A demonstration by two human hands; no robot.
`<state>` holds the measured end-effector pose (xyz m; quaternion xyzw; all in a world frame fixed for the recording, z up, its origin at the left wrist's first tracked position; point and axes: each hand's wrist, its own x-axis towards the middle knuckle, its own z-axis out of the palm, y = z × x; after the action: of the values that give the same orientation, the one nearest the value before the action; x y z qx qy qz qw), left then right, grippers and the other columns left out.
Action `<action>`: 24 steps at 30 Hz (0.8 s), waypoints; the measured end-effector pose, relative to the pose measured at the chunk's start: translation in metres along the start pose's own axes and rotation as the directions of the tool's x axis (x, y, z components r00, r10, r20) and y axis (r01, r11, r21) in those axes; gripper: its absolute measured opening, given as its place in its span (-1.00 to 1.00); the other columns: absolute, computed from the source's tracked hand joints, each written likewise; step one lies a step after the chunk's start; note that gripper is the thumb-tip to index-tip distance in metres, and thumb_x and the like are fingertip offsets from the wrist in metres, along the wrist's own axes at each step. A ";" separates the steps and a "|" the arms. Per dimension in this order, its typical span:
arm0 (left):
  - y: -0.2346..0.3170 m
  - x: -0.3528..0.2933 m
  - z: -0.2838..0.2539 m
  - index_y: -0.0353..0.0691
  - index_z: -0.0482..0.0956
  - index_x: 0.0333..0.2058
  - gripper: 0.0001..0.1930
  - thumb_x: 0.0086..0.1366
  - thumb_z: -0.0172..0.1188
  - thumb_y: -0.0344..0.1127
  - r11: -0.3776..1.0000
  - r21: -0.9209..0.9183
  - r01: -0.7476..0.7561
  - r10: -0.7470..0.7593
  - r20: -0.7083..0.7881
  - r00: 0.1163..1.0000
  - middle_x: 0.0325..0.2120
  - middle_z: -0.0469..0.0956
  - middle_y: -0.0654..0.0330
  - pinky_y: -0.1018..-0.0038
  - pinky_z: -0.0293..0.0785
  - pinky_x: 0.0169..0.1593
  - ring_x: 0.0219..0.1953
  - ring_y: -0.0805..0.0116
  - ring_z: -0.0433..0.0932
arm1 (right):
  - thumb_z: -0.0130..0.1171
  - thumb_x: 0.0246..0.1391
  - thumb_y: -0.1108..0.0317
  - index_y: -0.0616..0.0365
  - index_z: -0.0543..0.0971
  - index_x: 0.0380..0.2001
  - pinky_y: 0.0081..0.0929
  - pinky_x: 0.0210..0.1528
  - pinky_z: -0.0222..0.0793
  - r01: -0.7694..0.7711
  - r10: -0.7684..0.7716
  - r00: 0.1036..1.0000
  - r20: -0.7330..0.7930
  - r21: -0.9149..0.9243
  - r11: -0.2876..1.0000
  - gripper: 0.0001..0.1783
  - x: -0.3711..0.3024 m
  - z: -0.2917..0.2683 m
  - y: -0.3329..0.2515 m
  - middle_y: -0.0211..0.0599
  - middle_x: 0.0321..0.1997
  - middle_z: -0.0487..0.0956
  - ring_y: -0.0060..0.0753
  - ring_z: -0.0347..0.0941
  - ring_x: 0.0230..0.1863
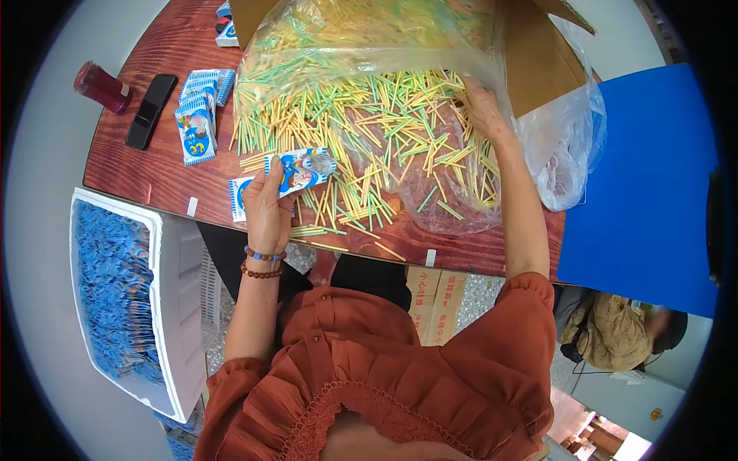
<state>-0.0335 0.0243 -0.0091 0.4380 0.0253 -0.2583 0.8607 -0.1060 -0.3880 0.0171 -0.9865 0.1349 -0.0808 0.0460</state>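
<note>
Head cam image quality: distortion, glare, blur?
Head view: heavy fisheye, black corners, front edge of the dark red wood-grain table bowed; head view: whitish glare on the clear plastic bag partly veils the thin yellow and green sticks beneath it; head view: near-white patch at lower right; head view: left hand and right hand show no obvious motion blur.

- Rust-red blouse (384, 357) with short, gathered sleeves (529, 287)
- Pleated front (400, 388), small buttons (316, 339), scalloped lace neckline (314, 421)
- Left wrist (267, 240): two brown beaded bracelets (262, 273), one with blue beads (257, 255)
</note>
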 end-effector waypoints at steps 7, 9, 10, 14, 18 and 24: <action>-0.004 0.001 0.002 -0.28 0.57 -0.25 -0.75 0.39 0.07 -0.20 1.000 -0.005 0.012 -0.011 0.032 0.999 -0.30 0.63 0.19 0.46 0.56 -0.18 -0.29 0.45 0.61 | -0.06 0.21 0.31 0.25 0.34 0.07 -0.12 0.09 0.24 -0.142 0.126 0.985 0.119 0.142 0.980 -0.61 -0.004 -0.008 0.000 0.23 0.00 0.47 0.24 0.33 0.11; -0.004 0.001 -0.003 -0.28 0.57 -0.25 -0.76 0.39 0.07 -0.20 1.000 -0.006 0.011 -0.011 0.030 0.999 -0.30 0.63 0.20 0.46 0.56 -0.18 -0.29 0.45 0.61 | -0.07 0.22 0.31 0.25 0.34 0.08 -0.15 0.09 0.25 -0.028 0.026 0.994 0.104 0.019 0.999 -0.61 -0.002 -0.009 -0.005 0.23 -0.02 0.48 0.25 0.32 0.11; -0.003 0.000 -0.005 -0.28 0.57 -0.24 -0.76 0.39 0.07 -0.21 1.000 0.000 0.015 -0.015 0.019 1.000 -0.30 0.63 0.20 0.45 0.56 -0.18 -0.29 0.46 0.61 | -0.07 0.24 0.31 0.24 0.36 0.07 -0.21 0.09 0.27 -0.085 0.079 0.992 0.103 0.063 0.994 -0.62 -0.005 -0.010 -0.008 0.17 -0.02 0.50 0.14 0.37 0.08; -0.003 0.003 -0.007 -0.29 0.56 -0.21 -0.75 0.39 0.06 -0.21 1.000 -0.007 0.003 -0.003 0.034 0.999 -0.29 0.63 0.20 0.46 0.57 -0.19 -0.27 0.45 0.61 | -0.09 0.29 0.24 0.19 0.41 0.03 -0.41 0.05 0.31 -0.154 0.123 0.988 0.093 0.684 0.713 -0.66 -0.006 -0.021 -0.025 -0.14 -0.07 0.58 -0.28 0.45 -0.01; 0.001 0.001 -0.003 -0.26 0.55 -0.21 -0.83 0.37 0.09 -0.29 0.999 -0.020 0.037 -0.037 0.019 0.999 -0.29 0.61 0.25 0.47 0.58 -0.18 -0.27 0.50 0.60 | -0.08 0.31 0.22 0.15 0.45 -0.03 -0.52 0.05 0.28 -0.211 0.214 0.966 0.145 0.920 0.329 -0.70 -0.006 -0.013 -0.066 -0.35 -0.11 0.57 -0.49 0.41 -0.05; 0.003 0.000 0.000 -0.26 0.55 -0.21 -0.82 0.37 0.09 -0.28 0.997 -0.058 0.047 -0.045 0.029 0.999 -0.29 0.61 0.25 0.47 0.58 -0.19 -0.28 0.50 0.60 | -0.08 0.30 0.30 0.21 0.46 -0.04 -0.52 0.10 0.24 -0.087 0.266 0.962 -0.070 0.839 0.536 -0.72 -0.014 0.040 -0.086 -0.35 -0.13 0.55 -0.49 0.40 -0.04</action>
<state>-0.0320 0.0259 -0.0072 0.4083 0.0310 -0.2831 0.8673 -0.0905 -0.2986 -0.0145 -0.8166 0.1838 -0.2227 0.4997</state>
